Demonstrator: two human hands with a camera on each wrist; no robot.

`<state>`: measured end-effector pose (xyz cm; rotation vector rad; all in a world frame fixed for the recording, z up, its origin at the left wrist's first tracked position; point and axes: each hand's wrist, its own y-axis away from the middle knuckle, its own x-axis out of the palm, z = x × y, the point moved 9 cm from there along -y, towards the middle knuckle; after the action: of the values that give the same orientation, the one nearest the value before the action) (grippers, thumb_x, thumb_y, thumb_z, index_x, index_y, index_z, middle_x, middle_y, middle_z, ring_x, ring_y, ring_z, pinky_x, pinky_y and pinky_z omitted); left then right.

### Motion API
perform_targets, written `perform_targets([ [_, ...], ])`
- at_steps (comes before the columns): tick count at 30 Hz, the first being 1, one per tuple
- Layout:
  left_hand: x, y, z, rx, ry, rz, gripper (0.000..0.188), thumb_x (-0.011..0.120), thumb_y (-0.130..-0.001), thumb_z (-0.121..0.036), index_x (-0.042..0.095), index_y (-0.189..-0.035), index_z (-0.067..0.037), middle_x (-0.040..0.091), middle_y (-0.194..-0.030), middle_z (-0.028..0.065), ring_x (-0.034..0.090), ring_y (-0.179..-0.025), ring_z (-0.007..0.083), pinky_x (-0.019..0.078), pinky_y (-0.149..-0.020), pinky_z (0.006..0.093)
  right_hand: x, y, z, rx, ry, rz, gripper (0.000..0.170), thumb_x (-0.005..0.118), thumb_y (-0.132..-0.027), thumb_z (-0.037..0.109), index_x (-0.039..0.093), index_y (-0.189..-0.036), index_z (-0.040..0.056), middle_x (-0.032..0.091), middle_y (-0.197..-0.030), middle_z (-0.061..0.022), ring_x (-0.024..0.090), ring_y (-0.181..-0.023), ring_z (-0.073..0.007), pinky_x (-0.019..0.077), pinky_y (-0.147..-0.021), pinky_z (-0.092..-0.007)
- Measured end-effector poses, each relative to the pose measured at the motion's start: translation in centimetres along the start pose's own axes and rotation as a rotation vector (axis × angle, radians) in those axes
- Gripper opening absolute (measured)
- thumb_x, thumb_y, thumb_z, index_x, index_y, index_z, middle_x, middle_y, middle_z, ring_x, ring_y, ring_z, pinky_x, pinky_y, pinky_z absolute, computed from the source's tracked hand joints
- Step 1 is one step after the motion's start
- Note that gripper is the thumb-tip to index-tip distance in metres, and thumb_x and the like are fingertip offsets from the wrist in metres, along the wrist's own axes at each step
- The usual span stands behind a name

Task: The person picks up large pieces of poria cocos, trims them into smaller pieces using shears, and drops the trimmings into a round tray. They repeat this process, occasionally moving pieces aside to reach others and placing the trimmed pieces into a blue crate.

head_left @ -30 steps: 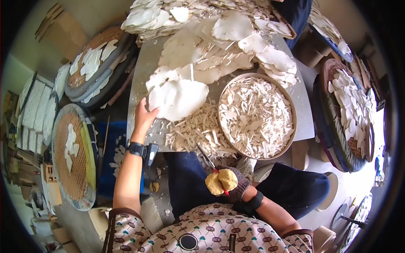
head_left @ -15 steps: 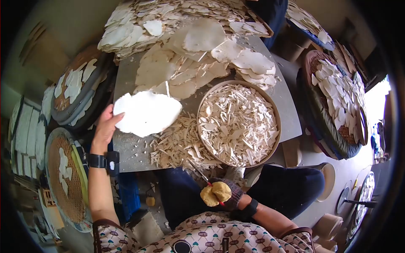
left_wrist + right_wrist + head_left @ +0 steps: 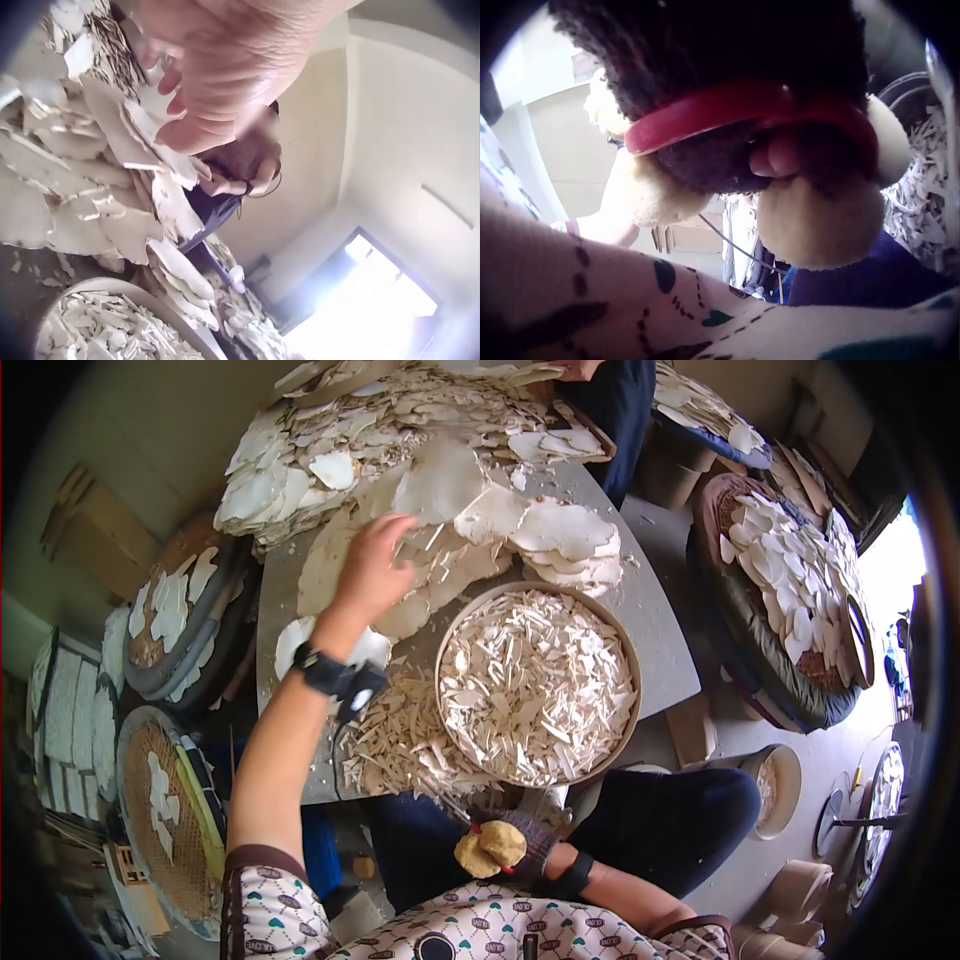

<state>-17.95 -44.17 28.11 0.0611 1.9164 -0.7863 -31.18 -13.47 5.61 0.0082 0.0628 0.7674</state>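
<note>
My left hand (image 3: 372, 575) reaches over a pile of flat, off-white pieces (image 3: 440, 475), fingers loosely bent with nothing between them. In the left wrist view, the fingers of the left hand (image 3: 225, 82) hang just over the overlapping pieces (image 3: 82, 187). One whiter sheet (image 3: 372, 648) lies on the table under my left wrist. Low near my lap, the gloved right hand (image 3: 535, 840) grips scissors by red handles (image 3: 705, 116) with yellowish foam padding (image 3: 821, 221). The scissor blades (image 3: 450, 803) point toward the table's front edge.
A round tub (image 3: 637, 690) full of cut strips stands on the grey table (image 3: 665, 660). Loose strips (image 3: 400, 735) lie left of it. A larger stack (image 3: 270, 480) is at the back, near another person (image 3: 625, 420). Round trays (image 3: 140, 840) flank the table.
My left hand took up a white sheet at the table's left, then let go of it there and moved up and right over the pile. The right hand keeps hold of the scissors.
</note>
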Motion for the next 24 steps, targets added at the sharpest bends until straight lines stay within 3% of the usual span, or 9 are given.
perform_targets([
  [1, 1.5, -1.4, -1.0, 0.047, -0.079, 0.007, 0.058, 0.060, -0.068, 0.000, 0.046, -0.123, -0.007, 0.050, -0.120, 0.0139, 0.046, -0.115, 0.0298, 0.0372, -0.096, 0.0369, 0.1, 0.0, -1.1, -0.014, -0.009, 0.000, 0.041, 0.069, -0.070, 0.035, 0.059, -0.097, 0.0072, 0.062, -0.087, -0.0147, 0.060, -0.083, -0.0317, 0.0487, -0.073, -0.0362],
  [3, 4.8, -3.2, -1.2, 0.086, -0.407, -0.048, 0.063, 0.059, -0.068, 0.000, 0.041, -0.128, -0.009, 0.047, -0.121, 0.0139, 0.045, -0.114, 0.0305, 0.0380, -0.094, 0.0388, -0.1, -0.3, 0.2, 0.069, -0.003, 0.059, 0.035, 0.072, -0.069, 0.016, 0.059, -0.099, 0.0034, 0.063, -0.097, -0.0115, 0.061, -0.091, -0.0239, 0.0467, -0.084, -0.0320],
  [5, 6.1, -4.3, -0.4, 0.035, -0.586, -0.030, 0.067, 0.059, -0.069, -0.001, 0.036, -0.131, -0.012, 0.046, -0.121, 0.0139, 0.045, -0.113, 0.0308, 0.0387, -0.092, 0.0402, 0.0, -0.5, 0.9, -0.049, 0.201, 0.080, 0.032, 0.069, -0.069, 0.015, 0.059, -0.097, 0.0034, 0.062, -0.094, -0.0141, 0.060, -0.089, -0.0278, 0.0479, -0.081, -0.0328],
  [7, 6.8, -5.2, 0.4, -0.096, -0.609, 0.064, 0.071, 0.059, -0.069, -0.002, 0.032, -0.134, -0.014, 0.045, -0.120, 0.0138, 0.045, -0.111, 0.0305, 0.0394, -0.090, 0.0410, -0.8, -0.7, 1.3, -0.041, 0.090, 0.046, 0.034, 0.068, -0.069, 0.022, 0.058, -0.098, 0.0051, 0.062, -0.090, -0.0153, 0.060, -0.086, -0.0311, 0.0487, -0.077, -0.0347],
  [9, 6.3, -5.3, 0.4, -0.098, -0.541, 0.039, 0.060, 0.056, -0.069, 0.001, 0.040, -0.126, -0.013, 0.048, -0.109, 0.0127, 0.048, -0.102, 0.0311, 0.0424, -0.085, 0.0392, -0.8, -0.6, 0.2, 0.024, 0.006, 0.043, 0.043, 0.069, -0.068, 0.032, 0.058, -0.103, 0.0083, 0.063, -0.088, -0.0134, 0.061, -0.084, -0.0307, 0.0488, -0.074, -0.0353],
  [11, 5.3, -5.2, 1.1, -0.106, -0.457, 0.017, 0.056, 0.055, -0.068, 0.002, 0.043, -0.121, -0.013, 0.048, -0.107, 0.0119, 0.049, -0.098, 0.0323, 0.0439, -0.082, 0.0379, -1.1, -1.0, 0.6, -0.015, 0.165, 0.054, 0.043, 0.070, -0.069, 0.032, 0.058, -0.102, 0.0080, 0.063, -0.089, -0.0133, 0.061, -0.083, -0.0296, 0.0488, -0.074, -0.0346],
  [16, -1.7, -3.5, 2.2, -0.101, -0.132, -0.395, 0.031, 0.054, -0.074, 0.004, 0.055, -0.103, -0.005, 0.052, -0.094, 0.0127, 0.052, -0.090, 0.0303, 0.0430, -0.080, 0.0381, -1.1, -1.4, 2.0, -0.042, 0.134, 0.072, 0.029, 0.063, -0.074, 0.022, 0.056, -0.095, 0.0041, 0.060, -0.085, -0.0147, 0.059, -0.083, -0.0324, 0.0485, -0.073, -0.0359],
  [19, -4.3, -1.2, 4.4, -0.117, -0.081, -0.537, 0.029, 0.053, -0.073, 0.005, 0.055, -0.101, -0.003, 0.051, -0.096, 0.0121, 0.051, -0.092, 0.0314, 0.0431, -0.080, 0.0387, -0.8, -0.9, 0.6, -0.033, 0.119, 0.079, 0.026, 0.062, -0.075, 0.023, 0.056, -0.092, 0.0041, 0.060, -0.085, -0.0150, 0.059, -0.082, -0.0333, 0.0482, -0.071, -0.0365],
  [24, -6.3, 3.2, 10.8, -0.443, 0.542, -0.667, 0.024, 0.057, -0.080, 0.001, 0.055, -0.104, 0.002, 0.058, -0.107, 0.0074, 0.055, -0.094, 0.0142, 0.0430, -0.083, 0.0277, -0.4, -1.0, 0.3, -0.060, 0.300, 0.088, 0.032, 0.067, -0.070, 0.031, 0.061, -0.090, 0.0080, 0.062, -0.081, -0.0140, 0.060, -0.076, -0.0330, 0.0488, -0.067, -0.0370],
])
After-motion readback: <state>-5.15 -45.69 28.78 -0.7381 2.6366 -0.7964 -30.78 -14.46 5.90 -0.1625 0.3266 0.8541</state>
